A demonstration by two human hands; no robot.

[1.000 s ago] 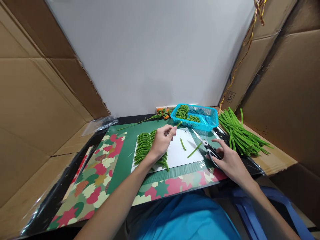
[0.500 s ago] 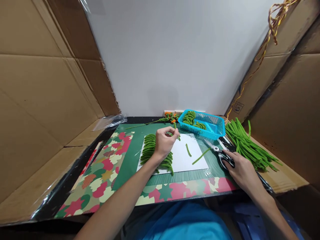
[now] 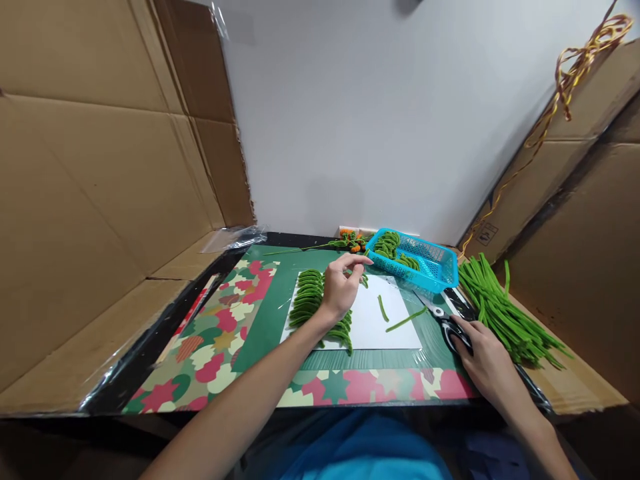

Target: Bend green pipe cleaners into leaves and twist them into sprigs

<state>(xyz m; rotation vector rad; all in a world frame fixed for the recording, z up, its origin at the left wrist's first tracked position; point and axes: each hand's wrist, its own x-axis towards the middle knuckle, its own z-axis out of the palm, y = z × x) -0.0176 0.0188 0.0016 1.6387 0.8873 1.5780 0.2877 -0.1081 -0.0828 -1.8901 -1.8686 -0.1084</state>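
Observation:
My left hand point(image 3: 343, 287) hovers above the white sheet point(image 3: 370, 323), its index finger stretched out and apart from the thumb, with nothing clearly held. A green bit shows just beyond its fingertips; I cannot tell whether it touches them. Beneath and left of this hand, curved green pipe-cleaner pieces point(image 3: 306, 298) lie in rows on the sheet. To the right on the sheet rest a short green piece point(image 3: 383, 309) and a longer straight one point(image 3: 406, 319). My right hand point(image 3: 487, 357) is wrapped round the black handles of the scissors point(image 3: 453, 330), whose blades point toward the basket.
A blue plastic basket point(image 3: 440, 285) with curved green pieces stands behind the sheet. Long green pipe cleaners point(image 3: 505, 313) are heaped at the right. Orange-and-green flower stems point(image 3: 353, 241) lie at the back. Cardboard walls point(image 3: 100, 173) flank the patterned mat point(image 3: 215, 333).
My left hand's pinch on a short green piece has loosened and its index finger has straightened. My right hand still holds the scissors. The whole view has shifted slightly.

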